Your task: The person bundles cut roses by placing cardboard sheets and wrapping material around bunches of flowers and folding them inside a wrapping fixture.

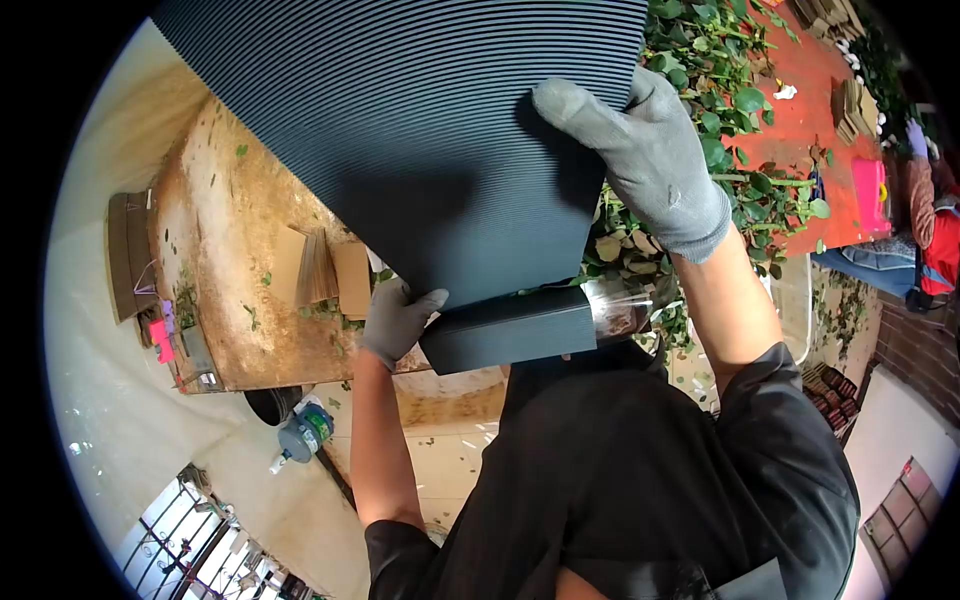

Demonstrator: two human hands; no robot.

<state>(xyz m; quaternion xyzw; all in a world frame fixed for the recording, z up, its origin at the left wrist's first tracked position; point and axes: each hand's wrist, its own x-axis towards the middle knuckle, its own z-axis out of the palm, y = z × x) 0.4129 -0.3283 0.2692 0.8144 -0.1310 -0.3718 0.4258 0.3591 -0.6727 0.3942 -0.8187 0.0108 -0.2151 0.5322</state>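
A large dark corrugated cardboard sheet [400, 130] with fine ridges fills the upper middle of the head view. My right hand [665, 165], in a grey glove, grips its right edge, thumb on the face and fingers partly behind. Near the sheet's lower left corner, my gloved left hand [395, 318] is closed on the edge with the thumb on top. Close to my body, below the sheet, is a long dark corrugated block or folded section [515, 330]. Whether it joins the sheet is unclear. Clear plastic wrap [620, 305] shows at its right end.
Leafy green stems [740, 120] lie on a red tabletop [815, 225] at right. Brown cardboard pieces [320, 268] stand on the stained table [225, 340] at left. A blue water jug [305, 432] is below it. Another person [935, 220] is at far right.
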